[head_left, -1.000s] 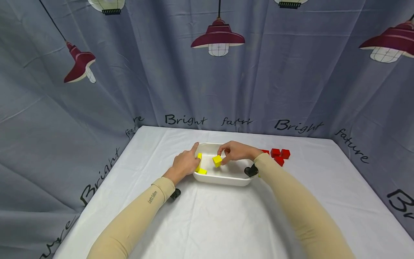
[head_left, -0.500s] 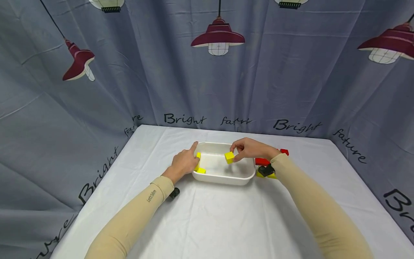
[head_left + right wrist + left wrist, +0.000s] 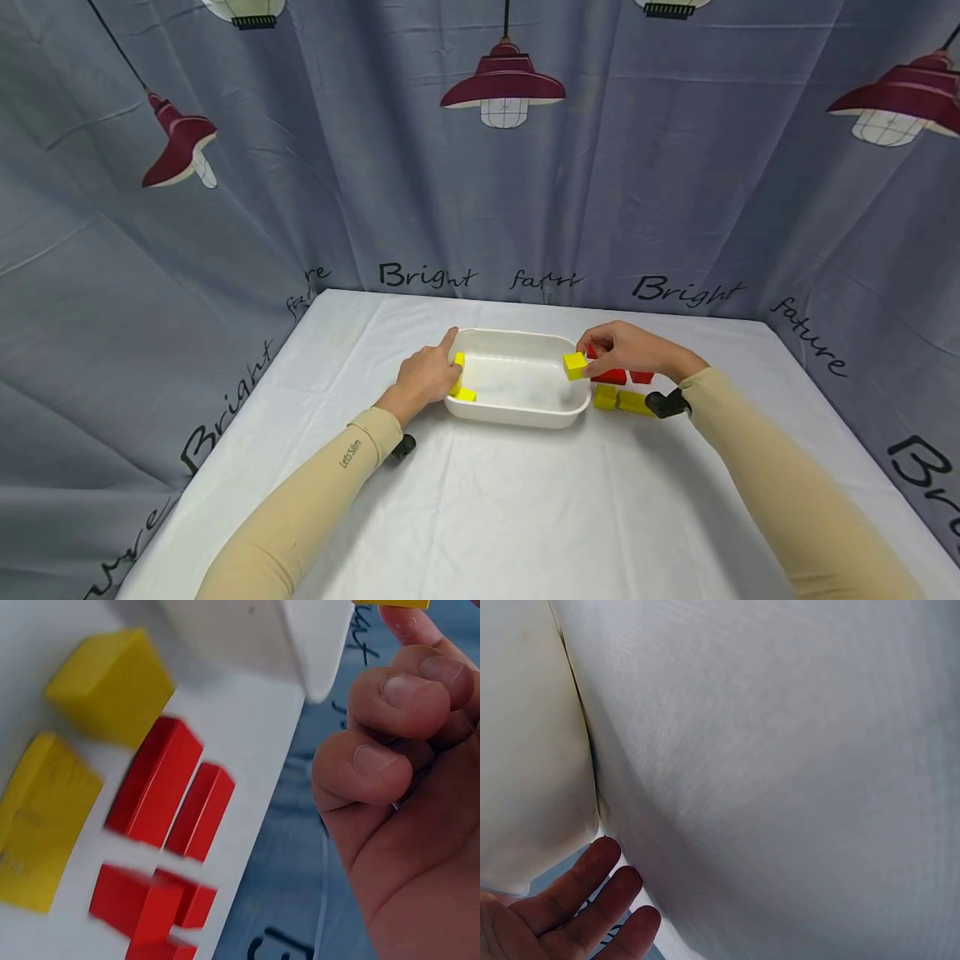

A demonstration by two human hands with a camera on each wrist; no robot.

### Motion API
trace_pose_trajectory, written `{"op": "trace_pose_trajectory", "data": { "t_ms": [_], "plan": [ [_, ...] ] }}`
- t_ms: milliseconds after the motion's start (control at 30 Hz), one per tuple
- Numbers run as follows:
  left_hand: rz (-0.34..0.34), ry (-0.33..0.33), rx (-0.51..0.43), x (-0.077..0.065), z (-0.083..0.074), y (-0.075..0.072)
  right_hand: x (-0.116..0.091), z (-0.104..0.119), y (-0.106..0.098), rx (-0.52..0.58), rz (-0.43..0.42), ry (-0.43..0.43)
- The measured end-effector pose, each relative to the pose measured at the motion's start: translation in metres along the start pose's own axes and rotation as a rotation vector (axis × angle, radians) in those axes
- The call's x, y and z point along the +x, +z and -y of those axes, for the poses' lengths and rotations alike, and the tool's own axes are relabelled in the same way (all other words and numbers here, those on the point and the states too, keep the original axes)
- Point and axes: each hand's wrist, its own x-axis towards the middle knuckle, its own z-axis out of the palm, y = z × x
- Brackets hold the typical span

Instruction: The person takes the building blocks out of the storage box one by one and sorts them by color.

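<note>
My left hand [image 3: 424,375] holds the left end of a white rectangular tray [image 3: 525,417], its thumb over the rim. In the left wrist view several fingers [image 3: 615,896] lie along the tray's outer wall. Two yellow blocks [image 3: 467,395] sit inside at that end, partly covered by the hand. Between thumb and index finger, my right hand [image 3: 630,347] pinches a yellow block [image 3: 575,366] above the tray's right end. Only that block's edge shows in the right wrist view, where the other fingers [image 3: 405,697] are curled.
Right of the tray, two yellow blocks [image 3: 112,686] and several red blocks [image 3: 154,780] lie on the white tablecloth [image 3: 495,508]. A grey curtain [image 3: 360,167] printed with lamps hangs behind the table. A black wrist camera [image 3: 667,404] sits under the right wrist.
My right hand has moved right with the pinched yellow block, from over the tray's middle to its right end. My left hand stays at the left rim.
</note>
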Motion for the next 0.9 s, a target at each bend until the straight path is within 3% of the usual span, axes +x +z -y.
{"op": "trace_pose_trajectory", "data": {
  "t_ms": [167, 467, 900],
  "plan": [
    [-0.005, 0.000, 0.002, 0.000, 0.001, 0.000, -0.018, -0.013, -0.006, 0.014, -0.021, 0.056],
    [-0.010, 0.008, -0.005, -0.001, 0.001, 0.001, -0.043, -0.036, -0.012, 0.010, -0.067, 0.073],
    [-0.015, 0.006, -0.016, 0.000, 0.002, 0.001, -0.068, -0.079, -0.018, 0.046, -0.097, 0.207]
  ]
}}
